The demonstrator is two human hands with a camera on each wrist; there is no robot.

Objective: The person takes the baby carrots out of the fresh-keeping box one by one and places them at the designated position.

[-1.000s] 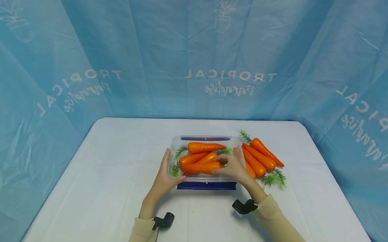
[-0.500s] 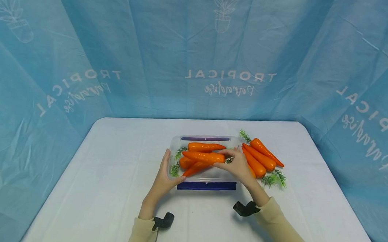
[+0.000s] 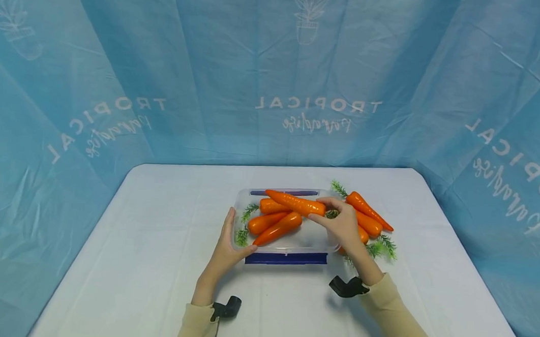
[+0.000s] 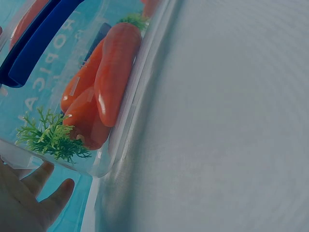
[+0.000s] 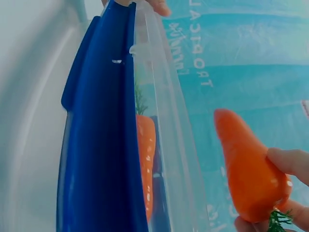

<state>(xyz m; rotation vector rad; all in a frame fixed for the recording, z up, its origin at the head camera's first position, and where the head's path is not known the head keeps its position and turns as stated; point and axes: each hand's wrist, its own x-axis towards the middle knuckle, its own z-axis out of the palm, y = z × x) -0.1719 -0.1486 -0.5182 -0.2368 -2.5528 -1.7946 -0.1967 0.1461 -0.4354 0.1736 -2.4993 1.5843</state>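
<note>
While your right hand (image 3: 340, 225) pinches a carrot (image 3: 295, 203) by its leafy end above the clear box (image 3: 289, 243) on the desk (image 3: 147, 243), your left hand (image 3: 229, 245) braces the box's corner, fingers straight. Left wrist: three carrots lie inside. Right wrist: fingers (image 5: 289, 162) grip the raised carrot; you look mid-lift, so next carry it clear of the rim.

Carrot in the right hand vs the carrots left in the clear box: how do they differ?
The held carrot is lifted above the box rim, pinched at its leafy end by the right hand; the boxed carrots lie loose on the floor of the clear box. The held carrot's tip points left and away; two boxed carrots slant with tips toward the near left. All are glossy orange with green tops.
</note>
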